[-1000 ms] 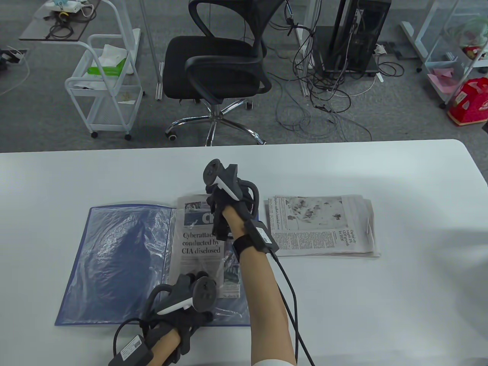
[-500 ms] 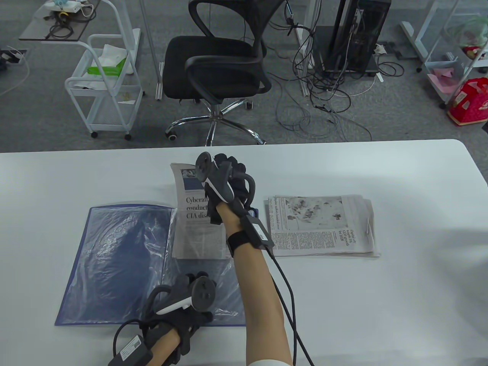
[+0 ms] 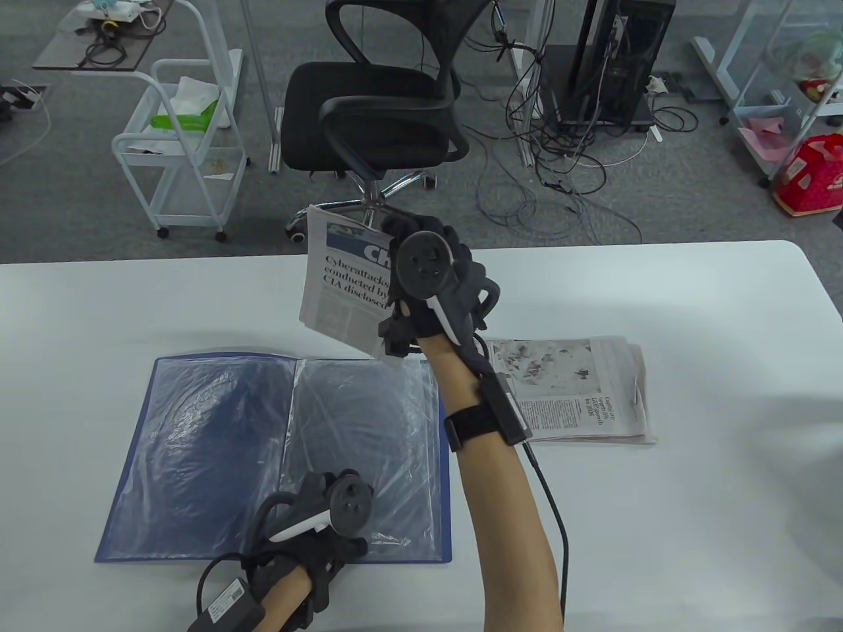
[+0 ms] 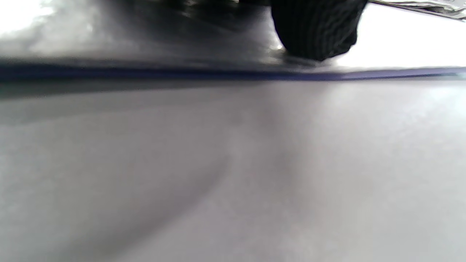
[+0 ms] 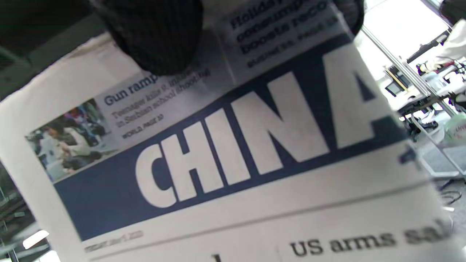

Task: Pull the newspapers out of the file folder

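While right hand (image 3: pixel 435 289) grips newspaper (image 3: pixel 342 283), left hand (image 3: pixel 323 526) presses folder (image 3: pixel 197 447)

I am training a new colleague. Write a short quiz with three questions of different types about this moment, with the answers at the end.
1. True or false: the newspaper held by the right hand is lifted clear of the blue folder.
2. Multiple choice: where does the left hand rest? A) on the near edge of the folder, B) on the newspaper pile, C) on the chair.
3. Short answer: what large white word is on the blue band of the held newspaper in the right wrist view?

Key: 1 true; 2 A; 3 CHINA.
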